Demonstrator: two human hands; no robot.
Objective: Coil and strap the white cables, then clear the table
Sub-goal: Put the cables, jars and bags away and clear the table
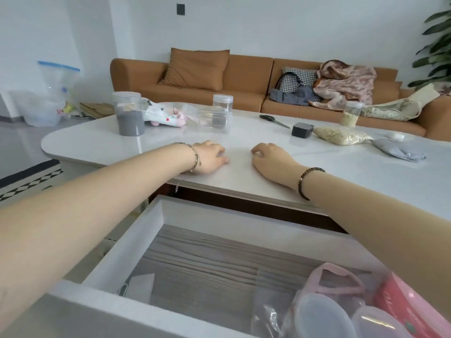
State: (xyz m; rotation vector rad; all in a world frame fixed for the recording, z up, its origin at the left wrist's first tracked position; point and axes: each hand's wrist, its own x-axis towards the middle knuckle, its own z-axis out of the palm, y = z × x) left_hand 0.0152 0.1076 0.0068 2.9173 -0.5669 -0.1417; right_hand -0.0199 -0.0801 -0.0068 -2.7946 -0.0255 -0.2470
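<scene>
Both of my hands rest on the white table (341, 172) near its front edge. My left hand (210, 156) lies knuckles up with fingers loosely curled, holding nothing. My right hand (271, 157) lies beside it, about a hand's width apart, fingers also loosely curled and empty. No white cable shows on the table or in either hand. Below my arms an open white drawer (136, 242) juts out from under the table, with clear bags, round lids and pink items (400, 303) at its right.
On the table stand a jar of grey powder (128, 115), clear jars (220, 111), a plush toy (166, 117), scissors (274, 120), a black box (302, 130), a bag of grain (341, 135) and a grey pouch (397, 150). A brown sofa (244, 76) lies behind.
</scene>
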